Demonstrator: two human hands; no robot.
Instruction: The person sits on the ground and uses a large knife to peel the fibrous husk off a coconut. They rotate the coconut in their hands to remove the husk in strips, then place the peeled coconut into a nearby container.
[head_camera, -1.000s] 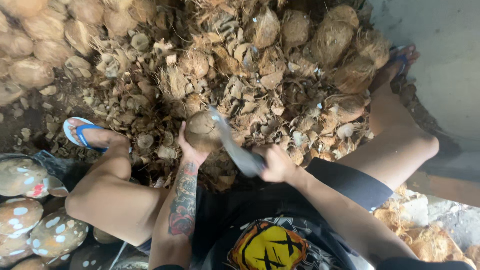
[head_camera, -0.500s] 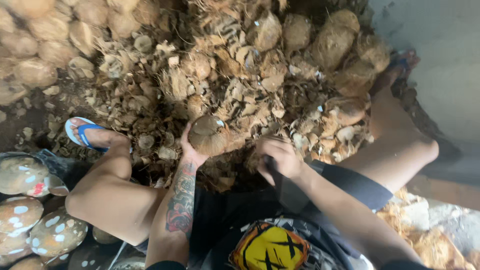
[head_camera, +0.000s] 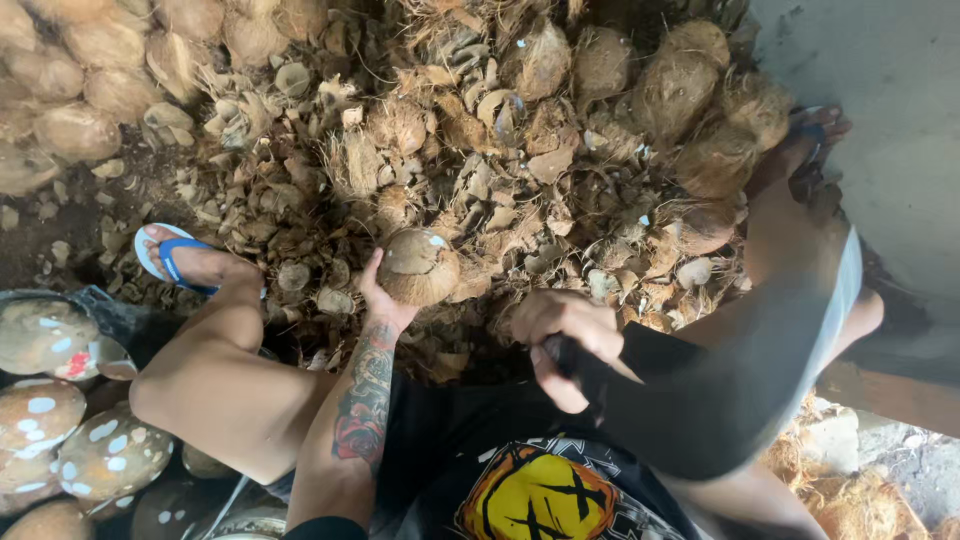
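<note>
Cradling a husked coconut (head_camera: 418, 266) from below, the left hand (head_camera: 385, 300) curls its fingers around the underside, just above the husk heap (head_camera: 480, 150). The right hand (head_camera: 565, 340) — clenched on a broad blade's handle (head_camera: 565, 355) — sits right of the nut, the blade (head_camera: 740, 360) swung back along the right leg — away from the nut.

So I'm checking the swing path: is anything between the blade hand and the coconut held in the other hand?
Nothing visible. The left hand holds the round brown husked coconut clear above the husk scraps; the right hand, gripping a dark-handled blade, has open space toward it.
</note>
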